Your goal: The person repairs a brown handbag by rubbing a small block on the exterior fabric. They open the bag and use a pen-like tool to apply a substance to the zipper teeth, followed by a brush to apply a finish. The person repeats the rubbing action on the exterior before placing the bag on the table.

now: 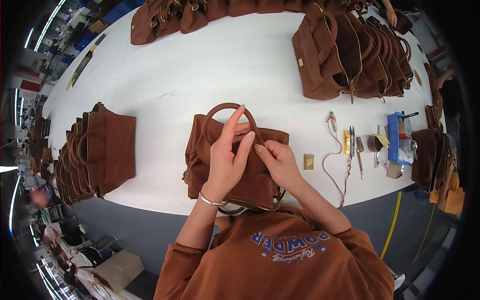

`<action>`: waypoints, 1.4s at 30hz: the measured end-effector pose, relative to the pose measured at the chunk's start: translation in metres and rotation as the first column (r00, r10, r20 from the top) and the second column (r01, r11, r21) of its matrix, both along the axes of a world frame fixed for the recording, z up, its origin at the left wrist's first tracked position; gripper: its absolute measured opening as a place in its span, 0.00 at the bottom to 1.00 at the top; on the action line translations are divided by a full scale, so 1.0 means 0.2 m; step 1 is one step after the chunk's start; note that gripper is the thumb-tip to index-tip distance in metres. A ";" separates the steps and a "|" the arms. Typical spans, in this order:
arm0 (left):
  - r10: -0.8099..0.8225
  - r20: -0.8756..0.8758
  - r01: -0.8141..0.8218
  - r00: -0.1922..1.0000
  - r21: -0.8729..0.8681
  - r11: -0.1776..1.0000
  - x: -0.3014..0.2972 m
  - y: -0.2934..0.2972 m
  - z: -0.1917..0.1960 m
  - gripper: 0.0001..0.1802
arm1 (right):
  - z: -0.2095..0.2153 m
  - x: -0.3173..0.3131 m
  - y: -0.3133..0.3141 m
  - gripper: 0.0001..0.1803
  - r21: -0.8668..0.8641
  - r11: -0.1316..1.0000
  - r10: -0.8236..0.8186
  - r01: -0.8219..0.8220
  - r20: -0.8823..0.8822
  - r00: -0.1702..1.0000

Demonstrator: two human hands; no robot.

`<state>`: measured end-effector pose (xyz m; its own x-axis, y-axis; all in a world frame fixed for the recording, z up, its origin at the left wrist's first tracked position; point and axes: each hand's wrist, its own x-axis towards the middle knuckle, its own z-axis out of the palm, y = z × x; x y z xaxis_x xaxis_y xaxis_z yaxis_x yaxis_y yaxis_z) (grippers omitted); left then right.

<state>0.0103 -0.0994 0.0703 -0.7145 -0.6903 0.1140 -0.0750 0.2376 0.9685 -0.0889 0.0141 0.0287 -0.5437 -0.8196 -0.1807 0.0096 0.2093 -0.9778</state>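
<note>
A brown handbag (252, 186) lies in front of me at the table's near edge, its round handle (223, 106) arching up on the far side. My left hand (227, 157) is over the bag beside the handle, its index finger stretched out and its thumb apart. The other left fingers are partly bent and look free of any hold. At the handle's right end, my right hand (280, 162) pinches the handle base between thumb and fingers. Those right fingertips are partly hidden behind the thumb and the leather.
Rows of brown handbags stand at the left (112, 150), far right (320, 65) and far edge (195, 20). Right of me lie a small tan plate (309, 161), a thin cord (325, 167), pen-like tools (352, 142) and a blue bin (393, 137). Another person's hand (391, 18) shows at the far right.
</note>
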 end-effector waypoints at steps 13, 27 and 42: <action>-0.114 0.010 0.112 0.993 0.147 0.983 -0.10 -0.06 -0.09 0.26 | 0.04 -0.06 0.02 0.13 -0.024 0.997 -0.073 0.071 -0.125 0.989; -0.110 0.062 0.097 0.992 0.186 0.978 -0.08 -0.06 -0.09 0.26 | 0.13 -0.11 0.02 0.06 -0.025 1.000 0.010 -0.020 -0.327 0.945; -0.083 0.105 0.069 0.991 0.128 0.989 -0.08 -0.03 -0.07 0.26 | 0.18 -0.09 -0.01 0.07 0.086 0.995 0.096 -0.058 -0.565 0.820</action>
<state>-0.0061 -0.1059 0.0556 -0.7687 -0.6376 -0.0508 -0.1684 0.1251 0.9778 -0.1070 0.0129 0.0651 -0.5014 -0.8607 0.0886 -0.5616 0.2458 -0.7901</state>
